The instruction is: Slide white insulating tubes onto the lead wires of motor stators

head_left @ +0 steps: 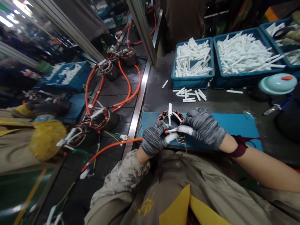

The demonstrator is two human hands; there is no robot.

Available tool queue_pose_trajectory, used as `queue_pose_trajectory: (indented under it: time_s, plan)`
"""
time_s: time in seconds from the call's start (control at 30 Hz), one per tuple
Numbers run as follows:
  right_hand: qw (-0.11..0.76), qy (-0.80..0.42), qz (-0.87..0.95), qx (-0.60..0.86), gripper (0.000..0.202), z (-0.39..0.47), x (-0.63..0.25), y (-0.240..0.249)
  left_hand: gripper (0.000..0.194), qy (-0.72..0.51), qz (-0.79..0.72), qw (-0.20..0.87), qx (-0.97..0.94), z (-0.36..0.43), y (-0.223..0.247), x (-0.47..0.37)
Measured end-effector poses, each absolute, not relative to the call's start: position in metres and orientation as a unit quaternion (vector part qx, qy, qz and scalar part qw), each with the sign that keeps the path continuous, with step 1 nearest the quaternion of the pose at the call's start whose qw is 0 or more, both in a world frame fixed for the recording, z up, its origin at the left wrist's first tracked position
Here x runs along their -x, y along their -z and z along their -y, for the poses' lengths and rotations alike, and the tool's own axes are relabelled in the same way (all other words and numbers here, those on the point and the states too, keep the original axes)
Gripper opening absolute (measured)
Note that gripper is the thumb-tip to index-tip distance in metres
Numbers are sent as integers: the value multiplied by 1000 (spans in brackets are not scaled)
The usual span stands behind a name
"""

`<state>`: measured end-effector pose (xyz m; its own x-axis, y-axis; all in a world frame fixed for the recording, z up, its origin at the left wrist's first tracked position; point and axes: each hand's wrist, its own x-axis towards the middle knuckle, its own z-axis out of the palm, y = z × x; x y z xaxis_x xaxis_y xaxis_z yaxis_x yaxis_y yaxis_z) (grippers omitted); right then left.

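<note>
- In the head view, the person's left hand, in a grey striped glove, has its fingers bent and pinches the orange end of a thin white lead.
- The right hand, in a similar glove, grasps the other side of this lead between its fingertips; the fingertips are partly wrapped in white.
- The wound ring, with reddish-brown windings, is directly in front of the two hands, at the left part of a blue mat. Its near side is hidden by the hands.
- A white tube stands up at the ring.
- An orange cable comes from the left and reaches the left hand; I cannot tell where it goes under the glove.
- Beyond the mat, loose white tubes lie before a blue bin, and a second bin is just beside it; both contain many such tubes.
- At left, behind a metal rail, more wound units stand on a dark conveyor.
- At the far left there is a co-worker's yellow sleeve, blurred.
</note>
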<state>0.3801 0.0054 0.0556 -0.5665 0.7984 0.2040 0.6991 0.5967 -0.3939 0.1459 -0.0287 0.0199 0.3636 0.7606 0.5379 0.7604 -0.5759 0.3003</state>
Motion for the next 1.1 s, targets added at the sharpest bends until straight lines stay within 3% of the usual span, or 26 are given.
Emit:
queue_pose_trajectory:
  time_s: [0.1,0.23,0.4,0.5,0.63,0.7,0.77,0.93,1.1]
  plan:
    - [184,-271,827,456,47,-10,-370,-63,32,-334,-469,-70,-815,30,-15,-154]
    - [261,-364,762,468,42,-14,-357,-77,28,-327,-505,-190,-776,29,4,-156]
    - [312,-435,728,429,38,-3,-352,-73,31,-283,-539,-187,-771,30,20,-154]
    - [367,-366,748,414,34,0,-361,-62,31,-274,-525,-187,-784,30,16,-155]
    - [331,-312,787,417,39,-30,-391,-52,29,-290,-482,-194,-804,28,1,-158]
    - [299,-278,773,485,47,-58,-408,-45,29,-301,-466,-193,-809,27,-4,-159]
    - [224,-141,761,593,53,-84,-422,-32,28,-295,-466,-189,-813,27,-6,-159]
    - [63,-50,763,641,56,-100,-430,-5,27,-291,-491,-104,-815,29,-8,-157]
    - [144,-15,752,643,57,-77,-429,-15,23,-320,-474,-71,-817,28,-19,-158]
